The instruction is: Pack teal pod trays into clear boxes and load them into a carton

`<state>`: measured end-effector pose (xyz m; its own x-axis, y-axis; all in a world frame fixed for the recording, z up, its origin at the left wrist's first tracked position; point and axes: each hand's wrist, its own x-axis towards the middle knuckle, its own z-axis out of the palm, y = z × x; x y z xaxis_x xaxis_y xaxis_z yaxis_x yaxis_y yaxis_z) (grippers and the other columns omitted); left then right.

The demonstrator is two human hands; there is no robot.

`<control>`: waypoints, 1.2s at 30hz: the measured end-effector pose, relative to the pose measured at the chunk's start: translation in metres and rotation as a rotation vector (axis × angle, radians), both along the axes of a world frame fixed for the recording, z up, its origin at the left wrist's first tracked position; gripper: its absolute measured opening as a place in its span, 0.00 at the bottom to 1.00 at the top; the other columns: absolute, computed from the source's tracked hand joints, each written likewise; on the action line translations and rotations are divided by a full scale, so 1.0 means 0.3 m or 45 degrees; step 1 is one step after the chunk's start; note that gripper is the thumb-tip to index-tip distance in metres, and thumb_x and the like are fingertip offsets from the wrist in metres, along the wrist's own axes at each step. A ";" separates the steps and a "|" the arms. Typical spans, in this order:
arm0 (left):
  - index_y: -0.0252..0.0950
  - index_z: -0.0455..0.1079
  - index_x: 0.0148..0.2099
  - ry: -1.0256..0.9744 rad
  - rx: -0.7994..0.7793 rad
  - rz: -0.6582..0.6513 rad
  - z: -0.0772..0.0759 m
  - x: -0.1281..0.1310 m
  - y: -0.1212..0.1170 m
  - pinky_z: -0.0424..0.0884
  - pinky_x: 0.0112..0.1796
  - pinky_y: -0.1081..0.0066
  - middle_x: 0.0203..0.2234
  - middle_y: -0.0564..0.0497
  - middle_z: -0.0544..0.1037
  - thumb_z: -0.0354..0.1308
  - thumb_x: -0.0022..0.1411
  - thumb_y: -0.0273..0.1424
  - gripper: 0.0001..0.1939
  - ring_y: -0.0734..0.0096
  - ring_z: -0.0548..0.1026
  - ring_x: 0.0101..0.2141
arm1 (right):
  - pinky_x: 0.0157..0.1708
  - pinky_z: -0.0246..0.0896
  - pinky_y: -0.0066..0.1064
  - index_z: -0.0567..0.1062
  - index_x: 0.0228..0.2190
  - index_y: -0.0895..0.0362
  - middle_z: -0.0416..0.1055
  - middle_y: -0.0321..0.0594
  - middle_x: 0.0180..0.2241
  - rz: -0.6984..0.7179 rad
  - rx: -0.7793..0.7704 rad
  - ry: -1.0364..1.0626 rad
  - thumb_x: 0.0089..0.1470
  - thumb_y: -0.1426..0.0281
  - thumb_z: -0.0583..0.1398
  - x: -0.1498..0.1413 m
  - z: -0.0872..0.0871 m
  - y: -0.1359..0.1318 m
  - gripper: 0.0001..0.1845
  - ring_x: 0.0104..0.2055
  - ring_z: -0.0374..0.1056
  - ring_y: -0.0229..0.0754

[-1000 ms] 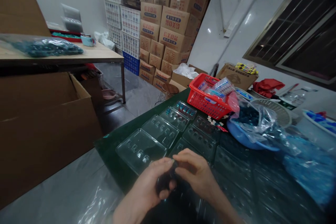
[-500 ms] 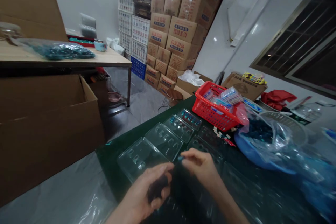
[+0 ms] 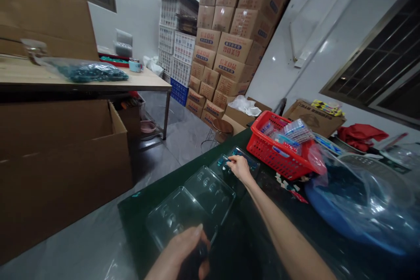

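Observation:
My right hand (image 3: 240, 169) reaches out over a clear plastic tray (image 3: 215, 167), fingertips pinched together at a small teal piece among the tray's moulded slots. Other teal pieces (image 3: 219, 162) lie in that tray. Low in the view, my left hand (image 3: 185, 247) is curled, thumb up, around something dark that I cannot make out. It is beside the nearest clear tray (image 3: 177, 210). Between these trays lies another clear tray (image 3: 210, 190) with moulded slots. Past my right hand, a further tray (image 3: 254, 164) holds teal pieces, partly hidden by the hand.
A red basket (image 3: 278, 162) of packaged goods stands on the green table (image 3: 147, 236) at the back right. Nearer is a blue basin (image 3: 341, 214) with a plastic bag. White scraps (image 3: 285, 182) lie by the basket. A large cardboard box (image 3: 65, 183) stands left.
My right hand has moved forward from beside my left hand to the farther tray. My left hand has dropped slightly lower. The camera view has tilted up a little.

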<state>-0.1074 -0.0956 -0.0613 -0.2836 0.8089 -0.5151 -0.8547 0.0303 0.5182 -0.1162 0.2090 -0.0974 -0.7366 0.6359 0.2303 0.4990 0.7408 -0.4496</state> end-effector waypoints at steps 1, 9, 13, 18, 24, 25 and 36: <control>0.34 0.65 0.28 0.008 0.010 0.000 -0.003 -0.001 0.002 0.42 0.11 0.81 0.22 0.50 0.70 0.61 0.48 0.43 0.17 0.80 0.64 0.15 | 0.37 0.63 0.35 0.71 0.36 0.60 0.70 0.38 0.33 0.006 0.016 -0.044 0.55 0.62 0.56 -0.004 0.000 0.002 0.13 0.34 0.67 0.37; 0.34 0.63 0.29 0.063 0.008 0.014 -0.024 -0.012 0.021 0.41 0.12 0.82 0.23 0.52 0.68 0.59 0.50 0.44 0.17 0.82 0.64 0.16 | 0.38 0.62 0.35 0.72 0.33 0.59 0.70 0.37 0.33 0.059 0.179 -0.248 0.55 0.63 0.56 0.002 0.006 -0.040 0.11 0.35 0.66 0.37; 0.35 0.62 0.30 0.076 0.063 0.106 -0.031 -0.026 0.031 0.45 0.12 0.83 0.24 0.53 0.68 0.59 0.52 0.41 0.15 0.81 0.65 0.18 | 0.41 0.58 0.37 0.73 0.34 0.60 0.70 0.42 0.33 0.052 0.230 -0.224 0.50 0.70 0.59 0.007 0.043 -0.075 0.08 0.40 0.65 0.43; 0.34 0.61 0.30 0.061 0.081 0.189 -0.020 -0.028 0.029 0.47 0.12 0.82 0.26 0.52 0.68 0.59 0.52 0.40 0.15 0.81 0.65 0.18 | 0.43 0.55 0.38 0.60 0.53 0.60 0.66 0.49 0.41 0.079 0.244 -0.018 0.50 0.69 0.58 0.126 0.175 -0.276 0.28 0.44 0.61 0.49; 0.34 0.62 0.31 0.197 0.150 0.146 -0.019 0.035 0.047 0.50 0.13 0.82 0.21 0.53 0.67 0.56 0.56 0.40 0.14 0.82 0.62 0.16 | 0.32 0.58 0.28 0.73 0.35 0.51 0.68 0.33 0.27 0.563 -0.433 0.234 0.46 0.72 0.61 0.368 0.225 -0.639 0.11 0.30 0.63 0.37; 0.34 0.62 0.30 0.228 0.155 0.130 -0.018 0.049 0.049 0.51 0.12 0.82 0.21 0.54 0.67 0.55 0.56 0.40 0.14 0.82 0.62 0.17 | 0.31 0.58 0.28 0.74 0.33 0.52 0.68 0.33 0.25 0.516 -0.479 0.257 0.46 0.73 0.61 0.389 0.215 -0.664 0.09 0.29 0.64 0.37; 0.36 0.65 0.36 0.545 0.123 0.009 -0.001 0.132 0.033 0.52 0.12 0.82 0.18 0.56 0.67 0.59 0.53 0.36 0.11 0.79 0.63 0.17 | 0.22 0.55 0.24 0.75 0.34 0.60 0.66 0.35 0.20 0.266 -1.256 0.598 0.55 0.67 0.53 0.503 0.168 -0.648 0.13 0.21 0.59 0.32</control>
<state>-0.0679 -0.0856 -0.0617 -0.4604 0.8451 -0.2719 -0.5625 -0.0407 0.8258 0.0348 0.0147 -0.0471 -0.8227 0.5679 -0.0240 0.0316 0.0036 -0.9995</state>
